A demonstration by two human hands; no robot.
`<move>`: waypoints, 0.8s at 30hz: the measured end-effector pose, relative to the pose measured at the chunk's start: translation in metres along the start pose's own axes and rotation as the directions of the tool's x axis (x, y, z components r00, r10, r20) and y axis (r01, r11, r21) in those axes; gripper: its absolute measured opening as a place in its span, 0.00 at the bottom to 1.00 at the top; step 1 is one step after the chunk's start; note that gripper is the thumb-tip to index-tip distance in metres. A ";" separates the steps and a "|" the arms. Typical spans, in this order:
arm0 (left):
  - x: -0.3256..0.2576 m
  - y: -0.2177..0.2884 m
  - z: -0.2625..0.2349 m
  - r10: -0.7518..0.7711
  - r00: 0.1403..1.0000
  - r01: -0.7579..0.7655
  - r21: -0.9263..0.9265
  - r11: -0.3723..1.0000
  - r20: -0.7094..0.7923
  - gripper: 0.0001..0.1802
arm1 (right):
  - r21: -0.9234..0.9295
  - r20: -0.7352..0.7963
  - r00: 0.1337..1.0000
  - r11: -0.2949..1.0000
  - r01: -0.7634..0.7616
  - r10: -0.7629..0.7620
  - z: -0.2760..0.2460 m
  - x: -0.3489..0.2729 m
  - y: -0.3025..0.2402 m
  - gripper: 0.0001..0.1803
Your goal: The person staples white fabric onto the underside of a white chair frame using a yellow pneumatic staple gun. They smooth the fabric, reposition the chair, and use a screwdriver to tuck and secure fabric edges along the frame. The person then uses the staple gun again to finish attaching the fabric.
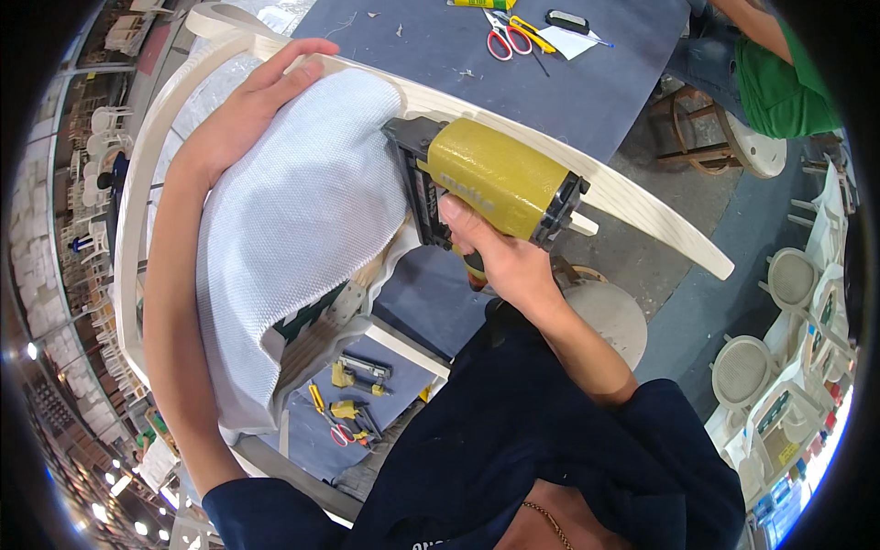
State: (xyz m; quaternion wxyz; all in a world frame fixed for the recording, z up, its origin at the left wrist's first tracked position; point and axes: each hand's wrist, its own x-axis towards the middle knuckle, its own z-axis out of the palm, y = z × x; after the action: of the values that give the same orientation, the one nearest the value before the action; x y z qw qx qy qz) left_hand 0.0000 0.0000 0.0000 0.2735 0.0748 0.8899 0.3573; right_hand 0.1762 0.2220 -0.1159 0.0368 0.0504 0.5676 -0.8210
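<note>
Yellow nail gun [502, 174] held at white fabric [302, 188]

The gun is clasped by the right hand [511, 266], at twelve o'clock from its fingers. Beyond, at eleven o'clock, the fabric's edge is touched by the left hand [243, 115], fingers slightly apart.

The table [587, 101] spans the upper centre of the frame; scissors [507, 27] lie on it at top centre, left of the utility knife [541, 41]. The chair frame [131, 238] curves along the left. The fabric [293, 202] lies over it, left of centre. The fastening gun [500, 174] is right of the fabric, above the right hand [513, 266]. A stool [756, 147] stands at upper right.
</note>
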 end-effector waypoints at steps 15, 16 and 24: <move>-0.001 -0.008 -0.006 0.029 1.000 -0.029 0.046 0.998 0.005 0.22 | -0.090 0.020 0.983 0.979 -0.182 0.185 0.009 -0.001 -0.009 0.16; 0.000 -0.010 -0.006 0.053 0.999 -0.052 0.075 0.996 -0.013 0.22 | -0.119 0.031 0.984 0.979 -0.169 0.173 0.012 -0.001 -0.010 0.16; 0.004 0.002 -0.005 0.061 0.998 -0.061 0.149 0.987 0.007 0.20 | -0.149 -0.061 0.996 0.986 -0.072 0.063 0.020 -0.005 0.001 0.14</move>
State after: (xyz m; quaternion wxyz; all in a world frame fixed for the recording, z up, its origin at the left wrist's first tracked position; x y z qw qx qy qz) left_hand -0.0062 -0.0001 0.0026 0.2571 0.1225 0.9112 0.2978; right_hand 0.1801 0.2028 -0.1087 0.0522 0.0897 0.6268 -0.7722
